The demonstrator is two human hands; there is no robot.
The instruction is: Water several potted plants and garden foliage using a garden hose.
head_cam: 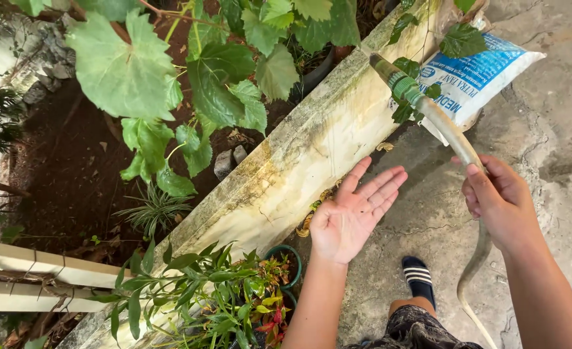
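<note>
Right hand (502, 203) gripping hose (451, 132) behind green nozzle (399, 81); bendy, probably slippery. Left hand (354, 216) hovering wide open, palm up, over concrete curb (312, 155).

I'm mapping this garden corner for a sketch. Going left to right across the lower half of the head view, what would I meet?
Spiky grass plant → potted leafy plant → open left hand → striped sandal → right hand gripping the hose.
</note>
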